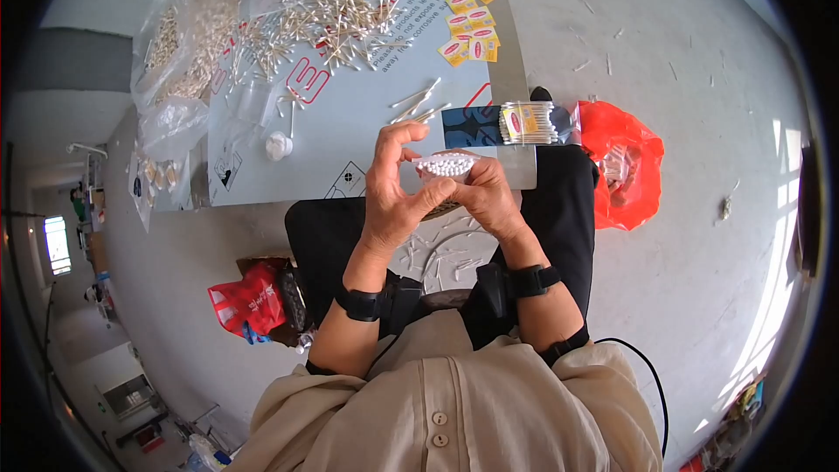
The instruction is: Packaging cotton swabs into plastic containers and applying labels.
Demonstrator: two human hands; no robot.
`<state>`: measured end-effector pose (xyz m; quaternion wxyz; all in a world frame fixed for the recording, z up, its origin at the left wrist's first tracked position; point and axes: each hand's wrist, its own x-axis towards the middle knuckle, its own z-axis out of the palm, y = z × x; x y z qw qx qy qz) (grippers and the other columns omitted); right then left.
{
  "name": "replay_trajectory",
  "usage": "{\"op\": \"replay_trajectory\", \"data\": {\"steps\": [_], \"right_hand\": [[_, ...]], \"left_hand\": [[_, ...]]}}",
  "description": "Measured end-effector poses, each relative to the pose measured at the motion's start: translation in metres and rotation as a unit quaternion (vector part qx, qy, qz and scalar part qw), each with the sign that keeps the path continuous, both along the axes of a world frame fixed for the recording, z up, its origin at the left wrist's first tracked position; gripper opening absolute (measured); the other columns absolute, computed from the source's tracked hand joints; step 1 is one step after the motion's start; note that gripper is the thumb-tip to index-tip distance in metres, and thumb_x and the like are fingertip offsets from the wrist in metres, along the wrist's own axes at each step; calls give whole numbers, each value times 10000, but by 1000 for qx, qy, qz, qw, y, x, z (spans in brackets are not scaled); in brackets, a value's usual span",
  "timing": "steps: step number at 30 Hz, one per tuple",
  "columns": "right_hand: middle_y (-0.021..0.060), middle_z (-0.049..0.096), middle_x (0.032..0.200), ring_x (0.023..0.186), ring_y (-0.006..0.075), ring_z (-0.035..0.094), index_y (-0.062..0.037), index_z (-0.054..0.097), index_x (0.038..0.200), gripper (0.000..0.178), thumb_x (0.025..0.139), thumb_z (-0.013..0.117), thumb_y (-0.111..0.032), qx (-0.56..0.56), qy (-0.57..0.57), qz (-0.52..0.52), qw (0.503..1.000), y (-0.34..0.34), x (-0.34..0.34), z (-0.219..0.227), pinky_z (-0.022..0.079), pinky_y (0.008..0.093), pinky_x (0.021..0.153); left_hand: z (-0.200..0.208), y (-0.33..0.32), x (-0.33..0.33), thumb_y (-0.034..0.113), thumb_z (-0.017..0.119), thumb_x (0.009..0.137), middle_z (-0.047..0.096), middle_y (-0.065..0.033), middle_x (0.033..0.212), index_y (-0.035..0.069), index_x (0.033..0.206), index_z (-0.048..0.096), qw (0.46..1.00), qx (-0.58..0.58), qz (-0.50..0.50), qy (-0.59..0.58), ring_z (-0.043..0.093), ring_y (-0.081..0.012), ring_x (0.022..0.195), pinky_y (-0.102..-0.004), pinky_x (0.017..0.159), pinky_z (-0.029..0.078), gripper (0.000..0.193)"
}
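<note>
Bundle of cotton swabs (447, 166), pale tips facing up, sits between the two hands by the near edge of the bench (280, 179); I see the right hand (487, 197) closed around its right side; the left hand (395, 179) is partly open, thumb at the bundle's near side, forefinger arched and apart from it; just beyond, I make out a dark strip (472, 128) with a swab pack (529, 123) on its right part; farther left lies a wide heap of swabs (336, 13), a clear bag (162, 124) beside it; yellow cards (472, 22) lie far right; a red bag (645, 183) stands right of the bench.
</note>
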<state>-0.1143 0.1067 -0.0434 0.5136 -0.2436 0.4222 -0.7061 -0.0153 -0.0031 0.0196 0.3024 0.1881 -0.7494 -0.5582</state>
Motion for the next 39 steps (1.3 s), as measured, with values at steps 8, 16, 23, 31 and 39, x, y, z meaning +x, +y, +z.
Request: {"op": "replay_trajectory", "data": {"steps": [8,16,23,31,39], "right_hand": [[2,682,879,784,68,586,-1,694,986,156,830,700,-3,31,86,-84,992,0,9,1,506,250,696],[34,667,817,760,95,590,16,675,957,162,809,727,-25,37,207,-101,972,1,12,3,506,270,687],[-5,583,716,682,66,493,14,665,937,227,777,784,-94,45,-7,-82,996,-1,7,15,440,242,610],[-12,626,762,681,51,535,-8,641,957,261,794,792,-144,86,55,-46,994,4,0,12,428,224,588],[6,652,839,661,38,526,-32,634,1060,273,904,684,-250,36,11,-99,994,3,-1,5,374,180,562]], "left_hand": [[-19,5,-4,72,828,719,633,-109,1149,-16,1101,622,994,62,-85,-33,596,-187,1084,-322,953,476,442],[-21,9,-5,58,781,761,661,-108,1098,-21,1004,665,993,99,-58,-20,625,-176,998,-308,903,497,281],[-6,11,-6,109,794,778,662,-93,1042,-30,1134,616,942,332,-14,47,618,-152,934,-278,845,501,422],[-2,-14,5,168,735,846,626,-14,800,-9,991,657,964,231,18,-129,562,-74,684,-213,592,444,242],[5,-10,-2,307,642,932,576,21,714,37,875,649,937,312,95,-126,476,-35,551,-180,428,335,276]]}}
